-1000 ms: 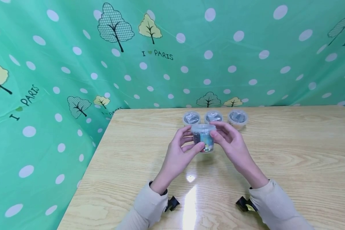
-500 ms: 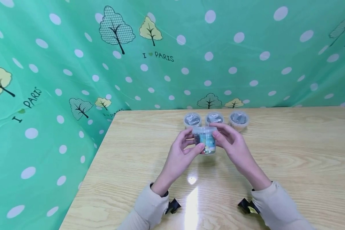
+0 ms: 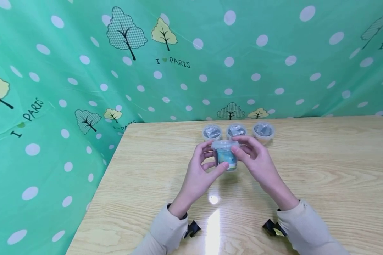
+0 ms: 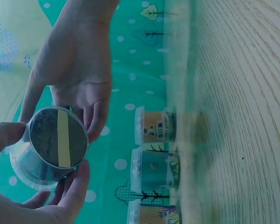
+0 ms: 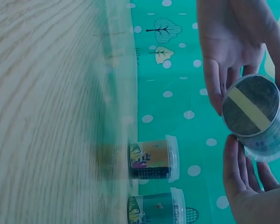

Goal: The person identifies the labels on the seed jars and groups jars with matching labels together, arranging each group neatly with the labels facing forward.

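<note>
A small clear plastic tub with a pale lid and a blue printed label (image 3: 222, 155) is held up over the table between both hands. My left hand (image 3: 198, 175) grips its left side, thumb across the label and fingers behind. From the right, my right hand (image 3: 260, 161) holds it near the lid, thumb on the front and fingers at the rim. The left wrist view shows the tub's dark underside (image 4: 44, 135) with a yellow tape strip (image 4: 63, 140) across it. In the right wrist view, fingers of both hands surround the tub (image 5: 259, 100).
Three similar lidded tubs stand in a row at the table's back: a left one (image 3: 212, 131), a middle one (image 3: 236, 130) and a right one (image 3: 263, 130). Behind the wooden table (image 3: 332, 177) hangs a green dotted curtain (image 3: 258, 88).
The tub has turned between the fingers, so the dark label panel has swung left out of sight and the blue part faces front. Both hands stay in nearly the same place.
</note>
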`<state>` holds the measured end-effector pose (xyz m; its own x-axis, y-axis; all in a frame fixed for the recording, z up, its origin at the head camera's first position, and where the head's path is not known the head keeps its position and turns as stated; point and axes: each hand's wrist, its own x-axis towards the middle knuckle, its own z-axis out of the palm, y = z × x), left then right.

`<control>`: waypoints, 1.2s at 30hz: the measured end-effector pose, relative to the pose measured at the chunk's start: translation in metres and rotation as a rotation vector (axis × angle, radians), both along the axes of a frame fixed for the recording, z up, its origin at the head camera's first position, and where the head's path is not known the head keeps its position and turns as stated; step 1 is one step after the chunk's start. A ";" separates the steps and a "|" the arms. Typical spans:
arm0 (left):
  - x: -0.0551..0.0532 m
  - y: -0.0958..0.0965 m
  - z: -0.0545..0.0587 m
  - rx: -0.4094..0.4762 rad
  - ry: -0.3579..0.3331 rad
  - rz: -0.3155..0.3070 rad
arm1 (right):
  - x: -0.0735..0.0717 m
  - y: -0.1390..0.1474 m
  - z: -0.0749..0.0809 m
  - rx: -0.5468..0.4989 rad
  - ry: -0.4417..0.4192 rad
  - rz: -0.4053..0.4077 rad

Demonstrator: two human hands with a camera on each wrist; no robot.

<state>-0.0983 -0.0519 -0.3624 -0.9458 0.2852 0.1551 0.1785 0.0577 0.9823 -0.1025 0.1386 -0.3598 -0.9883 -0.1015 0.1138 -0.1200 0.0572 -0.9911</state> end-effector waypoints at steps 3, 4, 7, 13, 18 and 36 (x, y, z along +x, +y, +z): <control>0.000 -0.001 0.000 0.022 -0.002 -0.007 | 0.000 0.001 0.000 -0.014 -0.011 0.020; 0.001 -0.001 0.000 0.031 -0.004 -0.011 | -0.001 0.002 0.000 -0.017 -0.016 0.031; 0.001 -0.002 0.000 0.044 -0.008 -0.018 | -0.001 0.002 -0.001 -0.019 -0.024 0.061; 0.000 -0.001 0.000 0.042 0.002 -0.017 | -0.002 0.000 -0.002 -0.017 -0.025 0.020; 0.000 -0.001 -0.001 0.021 -0.011 -0.003 | -0.002 -0.001 -0.002 -0.010 -0.027 0.013; -0.002 -0.006 0.000 -0.020 -0.004 -0.007 | -0.004 0.001 -0.005 0.030 -0.035 0.068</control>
<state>-0.1002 -0.0575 -0.3619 -0.9443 0.2950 0.1457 0.1753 0.0764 0.9815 -0.1068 0.1396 -0.3647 -0.9824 -0.1711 0.0747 -0.0894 0.0802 -0.9928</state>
